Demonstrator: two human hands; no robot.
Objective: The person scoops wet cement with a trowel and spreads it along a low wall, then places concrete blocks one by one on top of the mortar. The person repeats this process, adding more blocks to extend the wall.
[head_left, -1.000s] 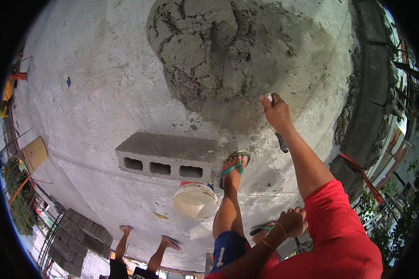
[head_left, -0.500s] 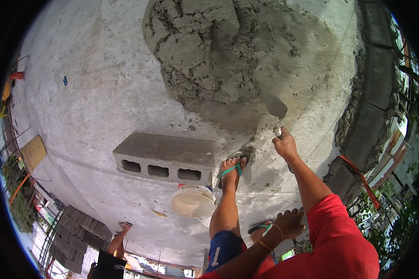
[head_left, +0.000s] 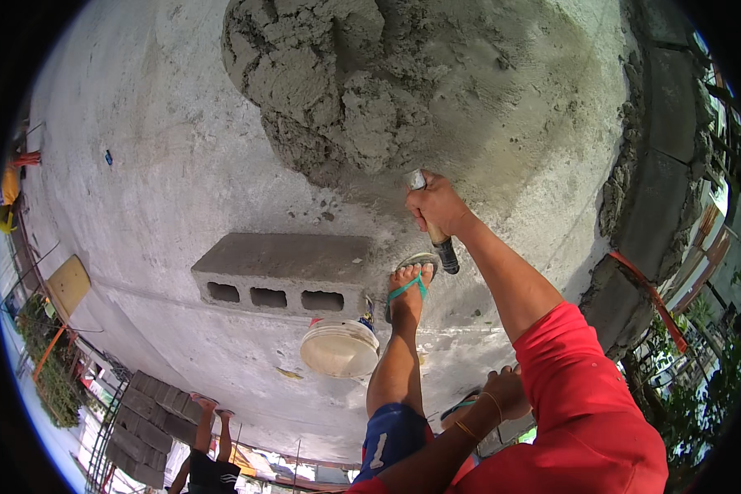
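Observation:
My right hand [head_left: 438,206] is closed round the handle of a trowel [head_left: 446,255], its dark butt end pointing back toward me. The trowel's blade cannot be made out against the grey mortar at the near edge of the heap. That heap of wet mortar [head_left: 337,90] spreads over the concrete floor ahead, lumpy on the left and smeared thin on the right. Close to my body, my left hand [head_left: 505,393] has its fingers curled, partly covered by my red right sleeve. Whether it holds anything is hidden.
A hollow concrete block [head_left: 284,255] lies left of my sandalled foot [head_left: 407,288], with a whitish bucket [head_left: 339,349] behind it. A low block wall [head_left: 654,206] with mortar runs along the right. Stacked blocks [head_left: 144,424] and another person's legs [head_left: 214,428] are at lower left.
My right hand has moved left and forward with the trowel, bringing the blade from beside the mortar to the heap's near edge. My left hand has drawn slightly behind the sleeve.

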